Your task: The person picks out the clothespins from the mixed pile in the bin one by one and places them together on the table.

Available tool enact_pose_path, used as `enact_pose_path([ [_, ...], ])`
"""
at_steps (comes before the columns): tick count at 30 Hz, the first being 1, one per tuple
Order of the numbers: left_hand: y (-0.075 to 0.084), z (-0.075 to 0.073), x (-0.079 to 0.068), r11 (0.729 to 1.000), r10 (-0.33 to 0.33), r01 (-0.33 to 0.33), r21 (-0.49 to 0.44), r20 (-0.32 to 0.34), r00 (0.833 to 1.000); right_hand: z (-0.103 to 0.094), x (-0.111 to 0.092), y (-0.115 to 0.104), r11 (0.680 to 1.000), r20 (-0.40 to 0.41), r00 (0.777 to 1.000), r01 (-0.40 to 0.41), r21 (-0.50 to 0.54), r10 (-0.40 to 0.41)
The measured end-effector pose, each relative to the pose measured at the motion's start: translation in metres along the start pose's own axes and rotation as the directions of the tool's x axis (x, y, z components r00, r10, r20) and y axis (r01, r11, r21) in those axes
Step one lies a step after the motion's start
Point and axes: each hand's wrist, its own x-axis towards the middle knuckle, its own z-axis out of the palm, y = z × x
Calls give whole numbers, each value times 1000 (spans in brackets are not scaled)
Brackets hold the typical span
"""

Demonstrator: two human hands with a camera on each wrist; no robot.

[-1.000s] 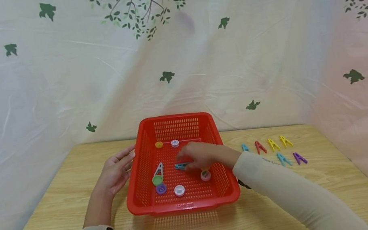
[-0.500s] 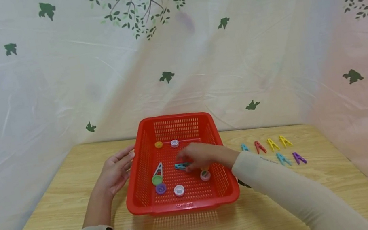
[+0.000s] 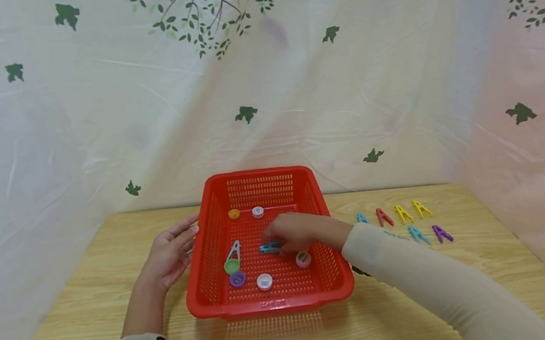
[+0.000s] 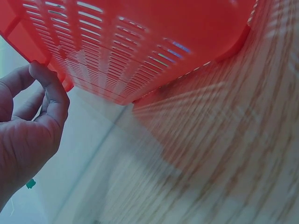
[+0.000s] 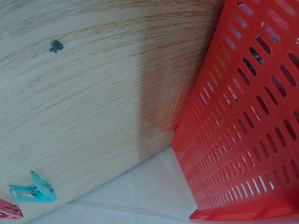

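A red plastic basket (image 3: 272, 305) stands on the wooden table. At its left rim, my left hand (image 3: 170, 256) pinches the edge between thumb and fingers; the left wrist view shows the bent fingers (image 4: 56, 100) right at the rim. My right hand (image 3: 297, 231) reaches down inside the basket and grips one end of a blue clothespin (image 3: 269, 248), partly covering it. A pink-rimmed bottle cap (image 3: 303, 259) lies just below that hand. Left of it are a pale grey clothespin (image 3: 234, 250), a green cap (image 3: 232, 266) and a purple cap (image 3: 238, 279).
A white cap (image 3: 265, 282), an orange cap (image 3: 233, 214) and another white cap (image 3: 257, 212) also lie in the basket. On the table to its right are several clothespins, among them red (image 3: 383, 217), yellow (image 3: 404, 213) and purple (image 3: 442, 233). A patterned curtain (image 3: 293, 99) hangs behind.
The right hand has lowered slightly, and the blue clothespin has shifted a little to the right. An orange patch beneath that hand has become hidden. The left hand stays on the rim.
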Motion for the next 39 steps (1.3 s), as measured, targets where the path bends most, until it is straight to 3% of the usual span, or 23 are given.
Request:
enact_pose_path([
  [10, 0, 0, 1, 1000, 1, 0, -12, 11, 1000, 0, 0, 1, 1000, -14, 1000, -6, -15, 6],
  [22, 2, -1, -1, 999, 11, -10, -39, 27, 1000, -1, 3, 3, 999, -70, 996, 51, -19, -52],
  [39, 1, -2, 0, 999, 7, -6, -40, 32, 999, -5, -1, -5, 998, -82, 996, 22, -52, -26],
])
